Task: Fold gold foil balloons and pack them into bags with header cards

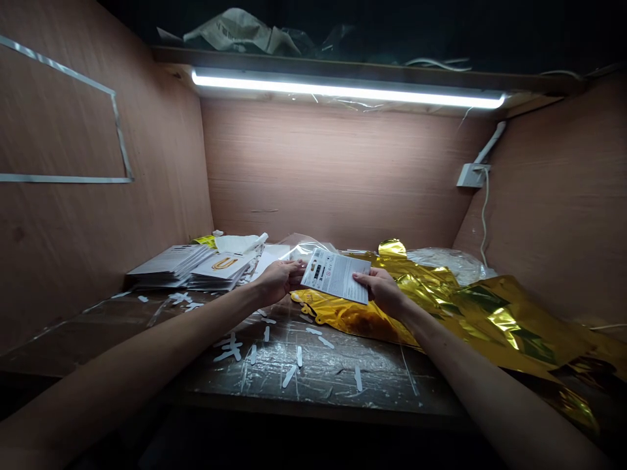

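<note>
A flat white printed packet with small text, dark blocks and a hang hole is held tilted above the table. My right hand grips its right end, thumb on top of the printed face. At its left edge, the fingers of my left hand are closed on the packet; their tips are partly hidden. Just behind the packet lies clear plastic film. Below and to the right spreads gold foil, some of it in flat balloon-like shapes with small tabs.
White cards stand in stacks at the left, one showing a gold U. Small white paper strips litter the worn tabletop. Clear plastic bags lie at the back right. A lit tube hangs under the shelf.
</note>
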A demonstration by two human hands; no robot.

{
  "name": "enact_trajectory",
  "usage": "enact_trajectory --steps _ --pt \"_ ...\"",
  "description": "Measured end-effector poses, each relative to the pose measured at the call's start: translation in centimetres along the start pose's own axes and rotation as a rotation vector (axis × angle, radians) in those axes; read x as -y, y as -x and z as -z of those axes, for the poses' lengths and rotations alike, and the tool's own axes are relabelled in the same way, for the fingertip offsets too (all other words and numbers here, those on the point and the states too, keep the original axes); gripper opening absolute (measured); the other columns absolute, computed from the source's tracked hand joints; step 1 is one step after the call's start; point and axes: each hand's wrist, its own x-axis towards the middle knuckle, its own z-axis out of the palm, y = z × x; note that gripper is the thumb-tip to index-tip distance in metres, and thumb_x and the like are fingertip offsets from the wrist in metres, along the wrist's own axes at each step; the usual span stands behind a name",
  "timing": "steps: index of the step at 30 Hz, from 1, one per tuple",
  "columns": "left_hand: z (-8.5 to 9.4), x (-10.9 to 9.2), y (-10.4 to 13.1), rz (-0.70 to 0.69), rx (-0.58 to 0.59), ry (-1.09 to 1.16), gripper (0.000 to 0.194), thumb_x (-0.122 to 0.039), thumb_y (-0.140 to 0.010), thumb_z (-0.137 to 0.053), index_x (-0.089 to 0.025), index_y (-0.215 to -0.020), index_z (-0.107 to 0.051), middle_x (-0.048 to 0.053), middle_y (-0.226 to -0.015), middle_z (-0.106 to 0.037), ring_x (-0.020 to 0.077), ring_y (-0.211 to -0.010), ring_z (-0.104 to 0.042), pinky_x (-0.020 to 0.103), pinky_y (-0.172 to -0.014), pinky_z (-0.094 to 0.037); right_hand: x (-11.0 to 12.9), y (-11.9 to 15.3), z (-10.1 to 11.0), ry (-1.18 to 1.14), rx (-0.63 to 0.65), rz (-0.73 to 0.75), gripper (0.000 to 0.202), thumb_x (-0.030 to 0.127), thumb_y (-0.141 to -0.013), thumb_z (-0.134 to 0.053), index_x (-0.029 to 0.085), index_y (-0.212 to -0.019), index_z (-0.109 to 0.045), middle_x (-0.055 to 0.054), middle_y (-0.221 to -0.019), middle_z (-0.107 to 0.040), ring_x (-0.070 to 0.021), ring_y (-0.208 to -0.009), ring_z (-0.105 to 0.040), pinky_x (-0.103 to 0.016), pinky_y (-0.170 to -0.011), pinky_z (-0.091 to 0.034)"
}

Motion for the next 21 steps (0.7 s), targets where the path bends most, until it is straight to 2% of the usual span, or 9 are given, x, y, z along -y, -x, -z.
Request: enact_trajectory --steps 4,9,14,18,21 --pt "-0.5 -0.5 0.4 0.069 0.02 -0.021 0.033 -0.022 -0.105 -0.044 -0.002 -0.104 -0.071 0.024 -0.099 -0.076 0.0268 -0.087 -0.077 0.039 -0.081 -0.064 -0.3 -0.4 0.2 0.014 -0.111 0.12 0.037 0.048 -0.072 -0.081 0.019 -0.078 -0.059 0.0 -0.064 -0.058 -0.0125 -0.054 -0.05 -0.026 -0.048 -0.04" --pt "-0.8 0.9 0.4 0.046 -0.008 0.032 0.021 -0.018 -0.102 -0.053 -0.009 -0.096 -0.07 0.021 -0.103 -0.077 0.0287 -0.083 -0.078 0.045 -0.082 -0.064 -0.4 -0.2 -0.2 0.145 -0.176 0.191 0.037 0.054 -0.078 -0.074 0.023 -0.081 -0.055 0.003 -0.058 -0.053 -0.0131 -0.046 -0.044 -0.027 -0.04 -0.034" --pt "-1.2 2.7 0.3 -0.028 -0.037 -0.02 0.012 -0.01 -0.095 -0.064 -0.006 -0.094 -0.075 0.02 -0.098 -0.078 0.0236 -0.085 -0.078 0.038 -0.086 -0.064 0.0 0.1 0.0 0.244 -0.231 0.248 0.038 0.056 -0.081 -0.071 0.024 -0.077 -0.053 0.003 -0.054 -0.051 -0.014 -0.04 -0.043 -0.028 -0.033 -0.032" --pt "-1.3 2.7 0.3 -0.037 -0.11 -0.023 0.008 -0.004 -0.089 -0.069 -0.005 -0.093 -0.076 0.019 -0.094 -0.079 0.0222 -0.077 -0.078 0.036 -0.08 -0.065 0.2 0.4 -0.3 0.095 -0.137 0.196 0.038 0.054 -0.078 -0.076 0.022 -0.081 -0.055 0.002 -0.056 -0.054 -0.0136 -0.043 -0.047 -0.028 -0.037 -0.038" --pt "-1.1 2.5 0.2 -0.032 -0.145 -0.02 0.007 -0.002 -0.088 -0.069 -0.005 -0.091 -0.075 0.017 -0.091 -0.079 0.0197 -0.071 -0.077 0.033 -0.077 -0.066 0.6 1.1 -1.0 -0.077 0.021 0.071 0.039 0.047 -0.076 -0.081 0.018 -0.096 -0.062 -0.006 -0.076 -0.068 -0.0166 -0.055 -0.06 -0.028 -0.043 -0.047"
